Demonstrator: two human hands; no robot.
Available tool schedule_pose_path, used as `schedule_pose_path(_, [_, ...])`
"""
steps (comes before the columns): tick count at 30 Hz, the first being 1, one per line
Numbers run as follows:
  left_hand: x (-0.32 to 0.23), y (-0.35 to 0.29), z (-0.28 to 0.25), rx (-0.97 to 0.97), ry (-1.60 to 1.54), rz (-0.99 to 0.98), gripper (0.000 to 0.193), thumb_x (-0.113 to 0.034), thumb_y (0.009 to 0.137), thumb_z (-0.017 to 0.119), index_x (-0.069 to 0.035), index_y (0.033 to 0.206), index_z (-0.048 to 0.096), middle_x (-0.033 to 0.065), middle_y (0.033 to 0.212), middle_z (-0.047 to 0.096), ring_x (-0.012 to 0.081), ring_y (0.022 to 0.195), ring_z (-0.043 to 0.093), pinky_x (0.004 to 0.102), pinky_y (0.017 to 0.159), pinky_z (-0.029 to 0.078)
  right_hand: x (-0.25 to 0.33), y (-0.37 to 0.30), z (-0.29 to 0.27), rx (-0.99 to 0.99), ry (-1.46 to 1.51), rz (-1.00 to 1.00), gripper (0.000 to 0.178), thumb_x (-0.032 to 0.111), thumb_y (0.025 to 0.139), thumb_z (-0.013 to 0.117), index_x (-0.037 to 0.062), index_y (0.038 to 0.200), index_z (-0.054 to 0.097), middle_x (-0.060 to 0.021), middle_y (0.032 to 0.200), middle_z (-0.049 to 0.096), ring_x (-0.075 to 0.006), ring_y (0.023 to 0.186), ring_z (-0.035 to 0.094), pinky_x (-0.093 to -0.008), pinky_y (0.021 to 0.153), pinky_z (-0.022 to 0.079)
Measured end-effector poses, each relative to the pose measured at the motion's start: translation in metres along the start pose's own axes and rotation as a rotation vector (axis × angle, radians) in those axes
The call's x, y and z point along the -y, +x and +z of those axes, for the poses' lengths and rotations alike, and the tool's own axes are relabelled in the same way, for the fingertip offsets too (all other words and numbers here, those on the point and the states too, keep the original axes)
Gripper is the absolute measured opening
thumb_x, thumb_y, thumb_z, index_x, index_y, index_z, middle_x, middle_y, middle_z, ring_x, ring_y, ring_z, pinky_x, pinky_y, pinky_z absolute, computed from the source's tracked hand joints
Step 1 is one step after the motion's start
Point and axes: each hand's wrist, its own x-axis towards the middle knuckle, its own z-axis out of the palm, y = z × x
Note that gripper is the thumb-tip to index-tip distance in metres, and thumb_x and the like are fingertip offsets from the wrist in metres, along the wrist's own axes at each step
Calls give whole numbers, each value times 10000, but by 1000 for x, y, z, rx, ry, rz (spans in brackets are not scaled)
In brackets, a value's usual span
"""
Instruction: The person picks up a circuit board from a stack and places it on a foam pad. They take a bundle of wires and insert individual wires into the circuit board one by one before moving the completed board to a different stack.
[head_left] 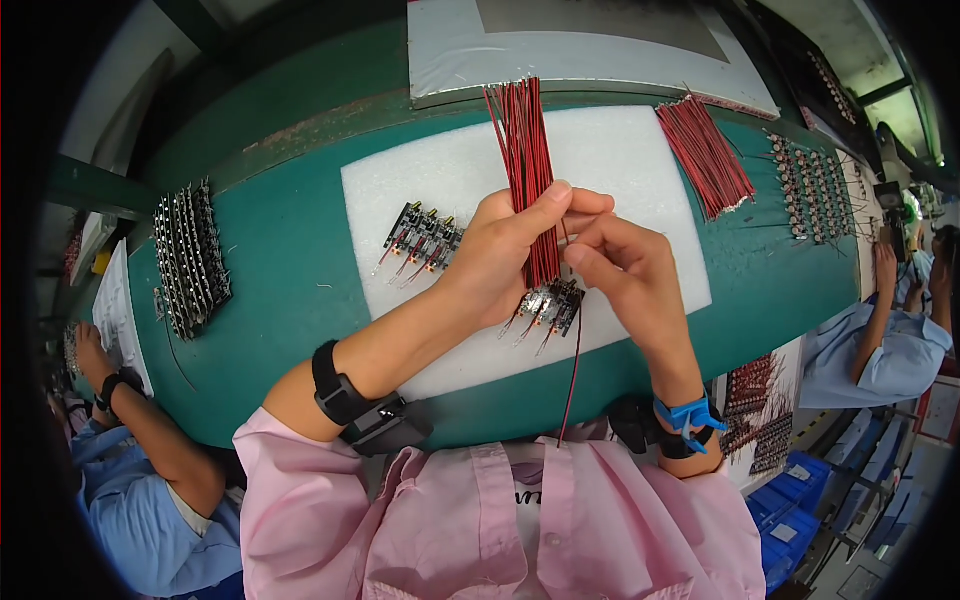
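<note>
My left hand (490, 245) is closed around a thick bundle of red and black wires (523, 140), which stands up lengthwise over the white foam sheet (625, 150). Beside it, my right hand (640, 275) pinches a thin wire at the bundle's right side, thumb and forefinger together. Just below both hands lies a small panel of circuit boards (552, 308) with short leads. From that panel a long dark red wire (572, 385) runs toward my body. Partly behind my left wrist, another strip of circuit boards (420, 238) rests on the foam.
A second wire bundle (705, 160) lies at the foam's right edge, near rows of wired boards (810, 190). Stacked board panels (190, 260) stand on the green table (285, 290) at left. Co-workers sit on both sides; blue bins (790, 505) are at lower right.
</note>
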Motion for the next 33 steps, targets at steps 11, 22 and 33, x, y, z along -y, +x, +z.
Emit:
schedule_pose_path(11, [-14, -8, -10, -142, 210, 39, 268, -255, 836, 418, -3, 865, 503, 36, 706, 525, 92, 569, 479, 230, 511, 407, 5, -5, -6, -3, 386, 216, 81, 63, 747, 527, -6, 707, 511, -52, 558, 510, -67, 398, 412, -172, 339, 281])
schedule_pose_path(22, [-13, -20, 3, -37, 850, 29, 158, -115, 736, 500, 36, 690, 503, 40, 485, 402, 90, 441, 380, 266, 420, 310, -4, -9, 1, -139, 296, 114, 84, 64, 730, 548, 2, 703, 498, -33, 613, 510, -59, 468, 408, -170, 423, 303])
schedule_pose_path(33, [-22, -24, 0, 89, 1146, 117, 131, -92, 728, 534, 38, 744, 532, 52, 477, 413, 84, 425, 330, 241, 394, 271, -4, -18, 2, -107, 267, 155, 73, 47, 719, 575, -14, 747, 548, -2, 643, 533, -32, 568, 444, -160, 509, 346])
